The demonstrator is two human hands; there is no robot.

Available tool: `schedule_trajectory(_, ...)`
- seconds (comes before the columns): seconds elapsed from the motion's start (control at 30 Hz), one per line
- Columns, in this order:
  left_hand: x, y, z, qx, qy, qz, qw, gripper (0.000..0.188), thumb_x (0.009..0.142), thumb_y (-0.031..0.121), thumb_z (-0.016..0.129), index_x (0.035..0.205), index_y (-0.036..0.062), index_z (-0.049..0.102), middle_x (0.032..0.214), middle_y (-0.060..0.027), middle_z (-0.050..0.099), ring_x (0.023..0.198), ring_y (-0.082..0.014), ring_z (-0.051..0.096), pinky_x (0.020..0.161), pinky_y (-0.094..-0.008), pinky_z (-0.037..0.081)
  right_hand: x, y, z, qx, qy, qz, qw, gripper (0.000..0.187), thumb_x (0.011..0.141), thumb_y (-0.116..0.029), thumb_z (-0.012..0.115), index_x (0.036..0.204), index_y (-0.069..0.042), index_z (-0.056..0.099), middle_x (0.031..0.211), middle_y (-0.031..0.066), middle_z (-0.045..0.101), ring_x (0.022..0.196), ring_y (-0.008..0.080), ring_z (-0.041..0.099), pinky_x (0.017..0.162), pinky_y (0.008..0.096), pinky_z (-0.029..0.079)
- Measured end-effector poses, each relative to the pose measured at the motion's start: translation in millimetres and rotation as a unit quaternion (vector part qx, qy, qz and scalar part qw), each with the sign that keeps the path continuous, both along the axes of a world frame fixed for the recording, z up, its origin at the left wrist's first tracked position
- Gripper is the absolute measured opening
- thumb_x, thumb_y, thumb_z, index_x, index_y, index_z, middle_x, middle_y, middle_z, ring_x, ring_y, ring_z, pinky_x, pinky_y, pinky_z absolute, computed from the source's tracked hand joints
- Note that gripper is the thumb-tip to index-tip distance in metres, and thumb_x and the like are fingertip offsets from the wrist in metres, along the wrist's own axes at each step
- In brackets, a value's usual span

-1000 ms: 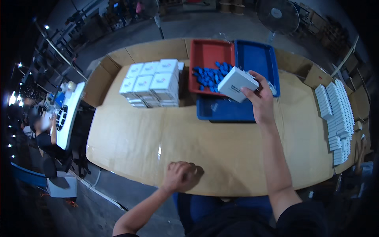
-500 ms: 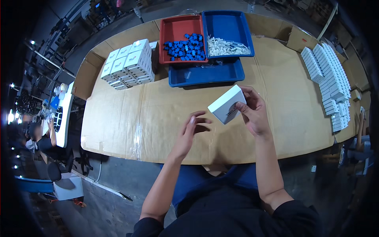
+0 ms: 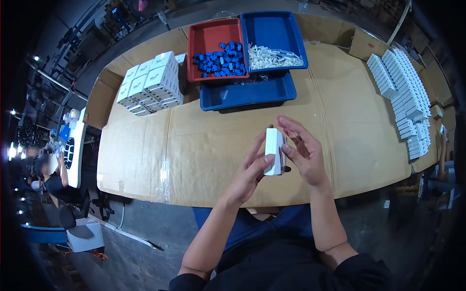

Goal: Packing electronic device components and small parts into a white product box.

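A small white box (image 3: 274, 151) stands on edge above the cardboard-covered table, its narrow side toward me. My left hand (image 3: 246, 175) is closed on it, the thumb on the near narrow side and the other fingers partly hidden behind. Close by on the box's right side is my right hand (image 3: 307, 156), fingers apart and curved over the far end. Its thumb tip lies at or just off the box's right face; I cannot tell whether it touches.
Stacked white boxes (image 3: 151, 82) stand at the far left, and rows of white boxes (image 3: 404, 99) at the right. A red tray (image 3: 213, 36) has blue pieces, a blue tray (image 3: 269, 31) white pieces; another blue tray (image 3: 247, 94) sits before them. A person (image 3: 56, 178) works at far left.
The box has moved nearer and turned edge-on. My left hand, empty before, has taken hold of it. My right hand, which gripped it, has spread its fingers.
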State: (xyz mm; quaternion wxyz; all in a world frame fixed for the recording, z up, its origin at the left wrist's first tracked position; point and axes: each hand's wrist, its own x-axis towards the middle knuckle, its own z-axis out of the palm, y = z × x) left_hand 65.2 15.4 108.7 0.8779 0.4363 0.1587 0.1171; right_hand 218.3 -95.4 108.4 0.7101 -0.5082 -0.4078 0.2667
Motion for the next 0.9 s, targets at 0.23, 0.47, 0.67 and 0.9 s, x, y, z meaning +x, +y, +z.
schedule_trajectory(0.23,7,-5,-15,0.028,0.077,0.091,0.992,0.077,0.103,0.024,0.065,0.168,0.0136,0.024,0.137,-0.0140,0.061,0.126,-0.0212,0.060,0.106,-0.0380,0.048,-24,17,-20,0.049,0.075,-0.026,0.996,0.040,0.109,-0.019,0.057,0.142,0.004,0.058,0.150,0.0178,0.056,0.140,0.0245,0.052,0.119,0.0377,0.039)
schedule_trajectory(0.47,17,0,-29,0.013,0.071,0.103,0.992,0.074,0.106,0.033,0.058,0.168,0.0128,0.023,0.144,-0.0105,0.055,0.130,-0.0199,0.053,0.107,-0.0359,0.044,-21,32,-29,0.012,-0.001,-0.053,0.999,0.042,0.114,-0.028,0.046,0.138,0.003,0.061,0.137,0.0123,0.061,0.125,0.0193,0.058,0.108,0.0309,0.044)
schedule_trajectory(0.67,15,-5,-38,0.011,0.083,0.124,0.989,0.051,0.113,0.045,0.041,0.148,0.0089,0.046,0.131,-0.0066,0.061,0.120,-0.0167,0.060,0.105,-0.0370,0.047,-31,39,-37,-0.012,0.016,-0.044,0.999,0.041,0.113,-0.026,0.047,0.138,0.003,0.061,0.137,0.0126,0.060,0.127,0.0207,0.057,0.109,0.0316,0.042)
schedule_trajectory(0.9,9,0,-26,-0.050,0.113,0.122,0.985,0.057,0.108,0.058,0.046,0.137,0.0092,0.054,0.119,-0.0065,0.067,0.111,-0.0170,0.067,0.099,-0.0331,0.053,-34,30,-38,-0.012,-0.129,-0.013,0.991,0.067,0.098,-0.028,0.070,0.154,0.002,0.048,0.154,0.0209,0.050,0.143,0.0328,0.050,0.118,0.0405,0.040)
